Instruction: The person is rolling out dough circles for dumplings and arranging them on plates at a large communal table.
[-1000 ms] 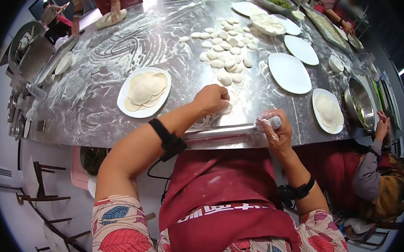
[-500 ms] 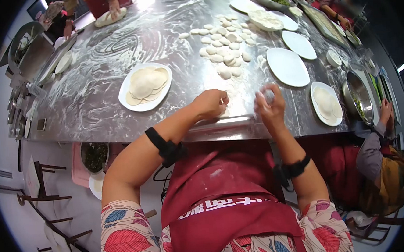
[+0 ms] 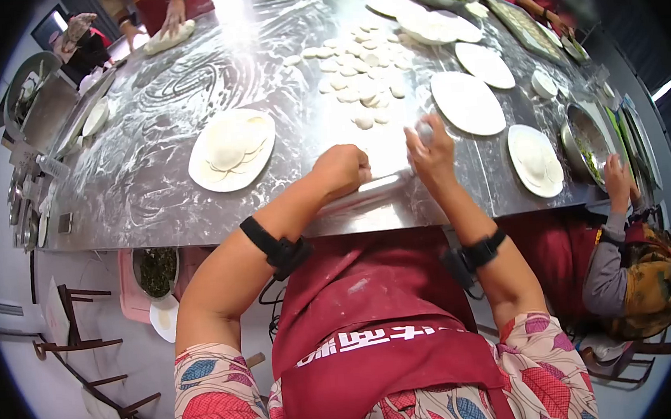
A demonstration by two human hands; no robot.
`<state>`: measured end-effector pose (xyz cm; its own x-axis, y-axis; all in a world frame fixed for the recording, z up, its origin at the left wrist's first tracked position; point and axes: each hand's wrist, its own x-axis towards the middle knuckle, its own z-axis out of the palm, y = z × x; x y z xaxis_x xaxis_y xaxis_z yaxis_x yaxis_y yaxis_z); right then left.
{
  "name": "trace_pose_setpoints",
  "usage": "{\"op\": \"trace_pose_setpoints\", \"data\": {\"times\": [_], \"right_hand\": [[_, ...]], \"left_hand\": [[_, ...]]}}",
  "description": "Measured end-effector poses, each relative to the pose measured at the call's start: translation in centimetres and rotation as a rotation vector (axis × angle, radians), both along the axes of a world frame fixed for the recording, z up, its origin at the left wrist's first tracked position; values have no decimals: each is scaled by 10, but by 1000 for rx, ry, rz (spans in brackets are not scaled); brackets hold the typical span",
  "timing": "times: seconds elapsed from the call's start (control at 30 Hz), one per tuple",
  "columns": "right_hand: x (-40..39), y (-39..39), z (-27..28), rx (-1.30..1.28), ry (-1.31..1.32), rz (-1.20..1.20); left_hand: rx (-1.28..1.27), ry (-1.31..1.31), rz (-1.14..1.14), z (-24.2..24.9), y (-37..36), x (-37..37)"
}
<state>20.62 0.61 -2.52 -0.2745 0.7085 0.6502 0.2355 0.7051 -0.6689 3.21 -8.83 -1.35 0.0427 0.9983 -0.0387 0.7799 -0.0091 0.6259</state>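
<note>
My left hand (image 3: 342, 168) is closed, fingers curled, low over the floured steel table; whatever it holds is hidden. Between my hands lies a shiny bar-like shape (image 3: 369, 191), slightly tilted, too blurred to identify. My right hand (image 3: 431, 154) is raised a little to its right, fingers bent around a small greyish thing that I cannot make out. Beyond my hands, several small flattened dough pieces (image 3: 362, 91) are spread on the table. To the left, a white plate (image 3: 202, 176) bears overlapping thin dough rounds (image 3: 227, 145).
White plates (image 3: 468, 103) stand right of the dough pieces, and another with dough rounds (image 3: 536, 160) is nearer. A steel bowl (image 3: 589, 141) sits by a co-worker's hand (image 3: 617, 178) at the right. Another person's hand (image 3: 174, 17) presses dough (image 3: 170, 38) at the far left.
The view has shifted slightly. My right hand has moved up and a little left. The shiny shape between my hands looks more tilted. At the far left, a second hand of the other person shows.
</note>
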Motion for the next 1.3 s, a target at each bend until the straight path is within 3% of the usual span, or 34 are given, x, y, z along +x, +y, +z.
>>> {"op": "trace_pose_setpoints", "data": {"times": [0.03, 0.07, 0.1, 0.13, 0.17, 0.23, 0.27, 0.43, 0.47, 0.5, 0.6, 0.63, 0.67, 0.7, 0.87, 0.9, 0.93, 1.07, 1.17, 1.23, 1.3], "right_hand": [[11, -8, -1, 191, -49, -62], [23, -27, 5, -88, -19, -3], [34, -36, -5, -150, 19, 21], [37, -39, -4, -189, 33, 45], [40, -44, -4, -241, 49, 59], [21, -23, 0, 28, -45, -53], [9, -5, -9, -87, -21, -28], [16, -19, 10, -67, -141, -28], [34, -23, 1, 74, -190, -37], [46, -34, -5, -95, -144, 24], [39, -40, 0, -155, -87, 25], [25, -27, 4, -137, -91, 19], [11, -10, 1, -16, -108, -2], [-2, 1, 2, -79, -108, 7], [34, -26, 3, 26, -163, 1], [47, -38, -7, -205, -106, 53], [47, -40, -5, -200, -65, 62], [8, -15, 13, 54, -128, -18], [-9, 4, 7, -67, -123, 2], [15, -14, 5, -5, -169, -46], [45, -37, -8, -117, -95, 33]], "left_hand": [[-17, -36, -26, 3, -5, -3], [25, -53, 18, 1, -10, -5], [66, -70, 61, -1, -14, -7], [6, -247, 157, -5, -16, -9], [-45, -234, 146, -9, -16, -10], [-169, -194, 97, 3, -18, -6], [-118, -96, 115, 2, -15, -3], [9, -31, -54, -2, -3, -5], [28, -63, -11, -5, -6, -6], [48, -93, 34, -8, -7, -8], [-246, -459, 158, -12, -13, -11], [-113, -201, 38, -6, -12, -9], [-92, -64, 51, -1, -9, -6], [-60, 70, 70, 3, -4, -3], [-50, -106, -25, -8, 1, -12], [-33, -117, -18, -10, -2, -15], [-72, -166, -3, -6, -6, -16], [-73, -60, -33, 7, -8, -5], [-33, -24, -9, -10, 11, -7], [-84, -51, -56, 0, 2, -7], [-54, -17, -56, -1, -4, -11]]}}
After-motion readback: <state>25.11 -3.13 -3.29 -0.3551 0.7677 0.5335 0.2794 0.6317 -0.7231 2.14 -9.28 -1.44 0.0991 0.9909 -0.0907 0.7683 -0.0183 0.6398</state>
